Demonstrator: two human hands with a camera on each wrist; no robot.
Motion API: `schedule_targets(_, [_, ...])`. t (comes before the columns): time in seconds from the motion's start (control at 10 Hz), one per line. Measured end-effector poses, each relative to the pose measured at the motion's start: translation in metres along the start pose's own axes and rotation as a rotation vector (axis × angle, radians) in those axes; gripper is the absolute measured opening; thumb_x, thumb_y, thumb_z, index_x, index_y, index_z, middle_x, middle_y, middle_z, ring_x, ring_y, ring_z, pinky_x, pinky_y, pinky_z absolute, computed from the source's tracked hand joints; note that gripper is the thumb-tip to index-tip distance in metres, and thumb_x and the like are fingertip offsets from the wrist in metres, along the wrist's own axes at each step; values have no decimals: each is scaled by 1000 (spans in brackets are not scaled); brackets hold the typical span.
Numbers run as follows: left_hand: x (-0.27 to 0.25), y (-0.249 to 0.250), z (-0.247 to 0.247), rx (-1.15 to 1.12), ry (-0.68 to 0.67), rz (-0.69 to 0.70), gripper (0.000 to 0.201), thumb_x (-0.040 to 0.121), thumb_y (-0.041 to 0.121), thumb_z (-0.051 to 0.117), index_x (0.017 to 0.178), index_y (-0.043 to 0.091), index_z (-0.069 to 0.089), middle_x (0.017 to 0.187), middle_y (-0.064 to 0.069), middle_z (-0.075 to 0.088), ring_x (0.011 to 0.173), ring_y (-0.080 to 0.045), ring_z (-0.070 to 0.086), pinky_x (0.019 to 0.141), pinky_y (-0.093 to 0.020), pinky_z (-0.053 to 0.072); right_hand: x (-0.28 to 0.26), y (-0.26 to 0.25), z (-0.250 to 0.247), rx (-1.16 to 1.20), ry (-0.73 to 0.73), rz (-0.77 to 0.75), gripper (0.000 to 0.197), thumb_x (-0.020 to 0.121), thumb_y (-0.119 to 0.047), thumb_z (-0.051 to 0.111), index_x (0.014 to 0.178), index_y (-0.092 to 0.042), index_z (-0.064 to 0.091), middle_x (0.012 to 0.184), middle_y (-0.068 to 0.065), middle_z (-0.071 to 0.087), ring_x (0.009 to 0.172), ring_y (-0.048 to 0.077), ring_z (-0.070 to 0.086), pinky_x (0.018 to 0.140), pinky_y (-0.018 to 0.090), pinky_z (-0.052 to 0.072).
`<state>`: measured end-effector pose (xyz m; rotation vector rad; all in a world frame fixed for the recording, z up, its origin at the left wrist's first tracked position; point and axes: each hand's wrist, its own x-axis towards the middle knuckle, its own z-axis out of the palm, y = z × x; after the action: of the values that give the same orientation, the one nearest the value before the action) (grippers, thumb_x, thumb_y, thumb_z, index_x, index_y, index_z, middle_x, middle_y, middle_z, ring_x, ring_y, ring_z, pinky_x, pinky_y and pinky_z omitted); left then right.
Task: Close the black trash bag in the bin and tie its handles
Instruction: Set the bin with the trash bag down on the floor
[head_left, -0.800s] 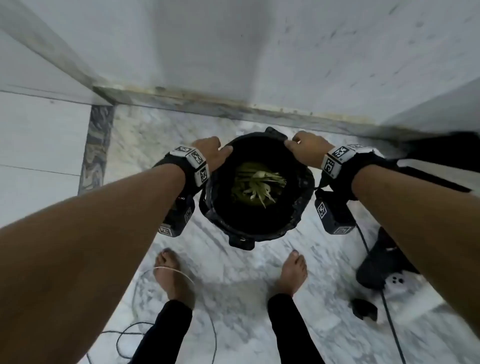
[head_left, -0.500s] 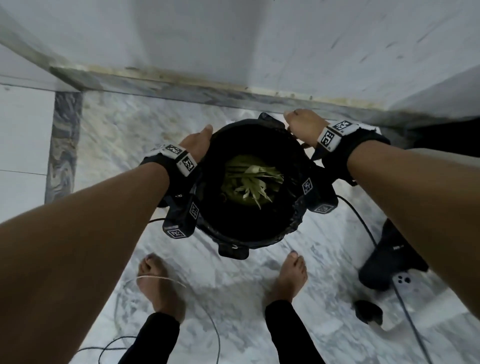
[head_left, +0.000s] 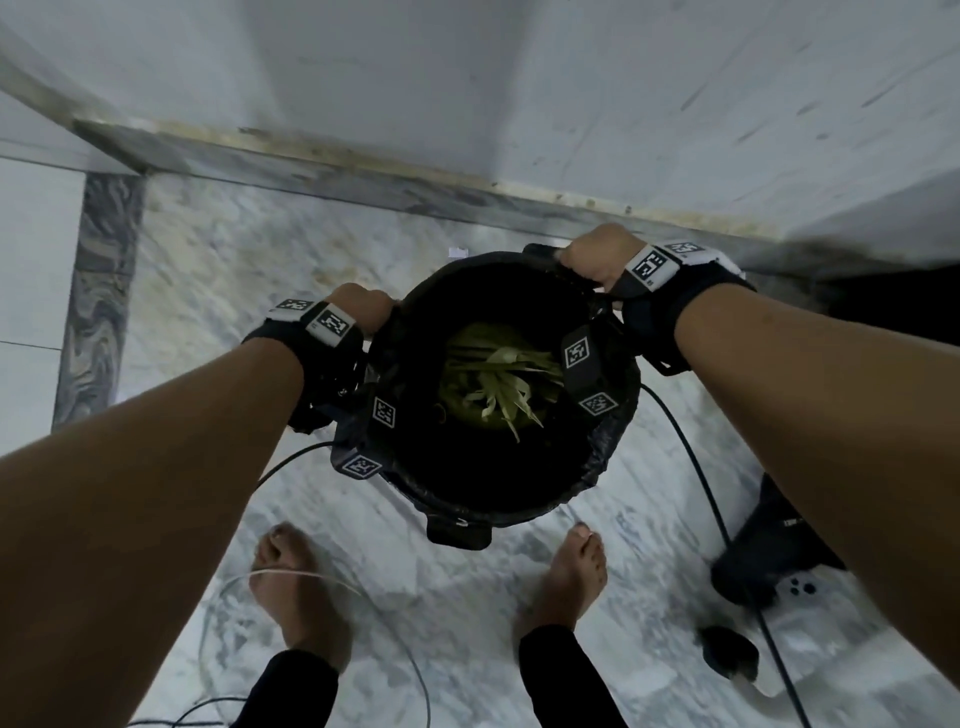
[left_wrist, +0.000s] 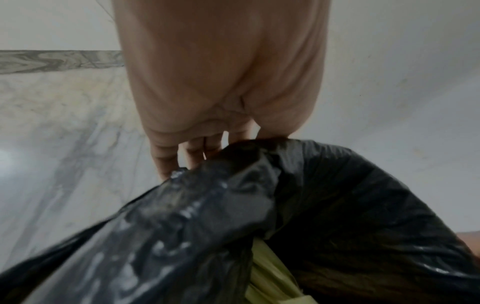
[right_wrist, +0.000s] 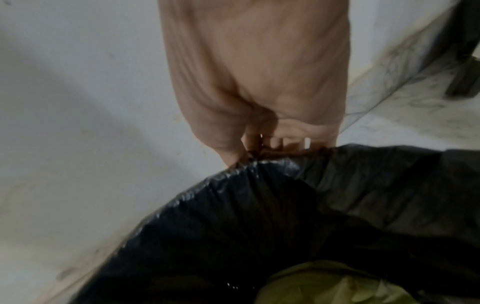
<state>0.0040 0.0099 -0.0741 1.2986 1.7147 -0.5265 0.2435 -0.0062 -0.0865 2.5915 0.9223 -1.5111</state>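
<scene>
Black trash bag (head_left: 613, 452) rim is pinched at opposite sides by both hands (head_left: 363, 309) (head_left: 597, 257).

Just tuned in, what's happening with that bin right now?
A person stands barefoot over a bin lined with a black trash bag. The left hand grips the bag's edge on one side of the rim, and the right hand grips it on the far side, near the wall. The bag's mouth is wide open, with green leafy scraps visible inside. Nothing is gathered or tied yet.
</scene>
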Motion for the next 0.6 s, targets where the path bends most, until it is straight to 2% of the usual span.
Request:
schedule_targets(0.1, [6, -3, -4, -308, 64, 11, 33, 98, 15, 40, 119, -4, 57, 96, -20, 64, 97, -31, 58, 74, -33, 45, -7, -10, 9, 115, 149, -102, 34, 97, -17, 43, 121, -2, 62, 118, 13, 63, 111, 27, 58, 81, 26, 46])
schedule_targets(0.2, [5, -3, -11, -254, 273, 148, 36, 99, 20, 41, 111, -9, 59, 117, -27, 62, 110, -38, 57, 81, -33, 42, -13, -14, 9, 247, 360, -224, 20, 94, -18, 49, 101, -9, 65, 94, 4, 57, 87, 17, 53, 71, 20, 36])
schedule_targets(0.3, [-9, 1, -24, -260, 342, 222, 36, 99, 26, 40, 114, -3, 55, 120, -25, 60, 109, -39, 56, 73, -30, 34, -23, -14, -1, 252, 364, -283, 14, 96, -19, 46, 94, -11, 58, 94, 5, 55, 87, 17, 51, 72, 21, 35])
schedule_targets(0.4, [-24, 3, -31, -180, 281, 288, 47, 90, 47, 51, 103, 3, 62, 101, -18, 66, 95, -33, 61, 72, -30, 38, -37, -7, -10, 202, 204, -291, 28, 91, -39, 53, 83, -12, 55, 83, 5, 55, 78, 21, 54, 71, 27, 40])
schedule_targets(0.5, [-40, -2, -39, -44, 217, 360, 36, 81, 41, 67, 98, 9, 68, 87, -10, 64, 85, -28, 62, 70, -30, 47, -55, 6, -19, -47, 18, -324, 38, 78, -46, 70, 94, -13, 64, 88, 0, 60, 82, 16, 58, 68, 25, 43])
schedule_targets(0.6, [-52, -9, -46, 19, 251, 433, 22, 83, 19, 65, 101, 6, 68, 92, -18, 69, 92, -35, 65, 72, -32, 49, -72, 18, -26, -342, 2, -398, 35, 76, -34, 75, 101, -11, 68, 97, 5, 64, 95, 23, 61, 73, 27, 45])
